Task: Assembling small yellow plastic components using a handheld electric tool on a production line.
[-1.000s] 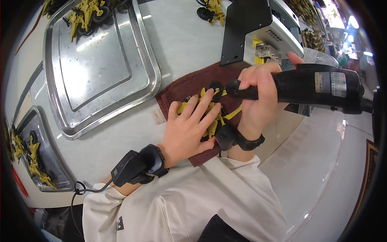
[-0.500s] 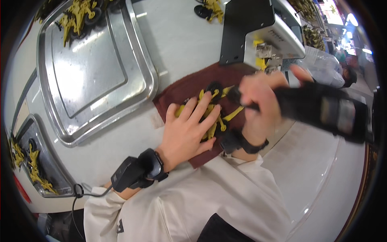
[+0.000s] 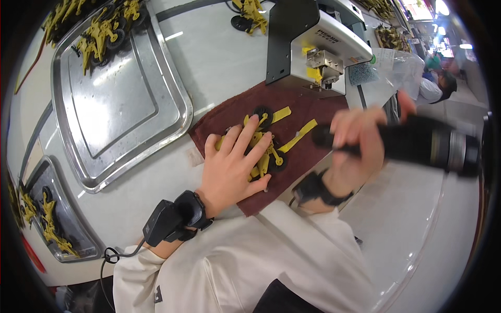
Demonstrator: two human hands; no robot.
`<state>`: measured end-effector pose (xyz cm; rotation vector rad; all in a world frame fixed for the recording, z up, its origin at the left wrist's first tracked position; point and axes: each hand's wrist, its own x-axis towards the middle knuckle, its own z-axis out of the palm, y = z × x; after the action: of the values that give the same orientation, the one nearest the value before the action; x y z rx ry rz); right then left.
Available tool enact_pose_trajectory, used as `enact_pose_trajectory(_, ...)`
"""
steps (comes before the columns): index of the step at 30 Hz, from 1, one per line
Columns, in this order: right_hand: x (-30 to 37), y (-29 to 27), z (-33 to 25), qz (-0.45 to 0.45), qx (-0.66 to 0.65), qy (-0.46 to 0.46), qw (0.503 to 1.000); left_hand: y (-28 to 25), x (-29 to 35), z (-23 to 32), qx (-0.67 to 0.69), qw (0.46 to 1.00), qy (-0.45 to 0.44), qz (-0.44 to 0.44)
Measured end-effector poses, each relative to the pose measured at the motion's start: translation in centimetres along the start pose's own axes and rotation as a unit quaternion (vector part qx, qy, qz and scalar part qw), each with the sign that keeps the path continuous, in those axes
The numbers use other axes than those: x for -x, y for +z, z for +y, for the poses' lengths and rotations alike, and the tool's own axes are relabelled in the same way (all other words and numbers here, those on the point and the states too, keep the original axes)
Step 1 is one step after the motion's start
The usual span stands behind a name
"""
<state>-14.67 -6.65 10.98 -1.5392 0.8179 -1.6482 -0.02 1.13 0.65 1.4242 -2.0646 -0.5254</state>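
My left hand spreads over a yellow plastic toy-like assembly with black wheels, its curved fingers and thumb holding it down on a dark red cloth. The palm hides much of the piece. My right hand is closed around a black electric screwdriver, blurred by motion. Its narrow end points left, apart from the assembly. Two yellow strips lie on the cloth between the tool's end and the piece.
Behind the cloth stands a black-and-white box-shaped machine with a metal fitting. A large metal tray and a smaller tray at left hold similar yellow assemblies. Another assembly lies far back. Clear plastic bags are at right.
The right hand and screwdriver have drawn back to the right, away from the assembly. The view has shifted slightly. My left hand still holds the piece down.
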Motion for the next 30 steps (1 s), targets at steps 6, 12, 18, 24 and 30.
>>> enact_pose_trajectory(6, 6.2, 0.1, -1.1, 0.043, 0.025, -0.063, 0.997, 0.0, 0.1, 0.1, -0.012, 1.000, 0.002, -0.007)
enact_pose_trajectory(12, 6.7, -0.1, -1.0, 0.052, 0.074, -0.035, 0.995, 0.4, 0.4, 0.1, -0.021, 1.000, 0.005, -0.005)
enact_pose_trajectory(18, 7.3, -0.9, -0.8, 0.085, -0.050, -0.025, 0.995, 0.3, 0.4, 0.2, -0.017, 1.000, 0.004, -0.012)
enact_pose_trajectory(24, 7.1, -0.3, -0.4, 0.080, -0.030, 0.004, 0.996, 0.3, 0.3, 0.2, -0.016, 1.000, 0.001, -0.014)
enact_pose_trajectory(30, 6.8, 0.2, 0.4, 0.067, 0.024, 0.004, 0.997, 0.4, 0.3, 0.1, -0.009, 1.000, -0.002, -0.009)
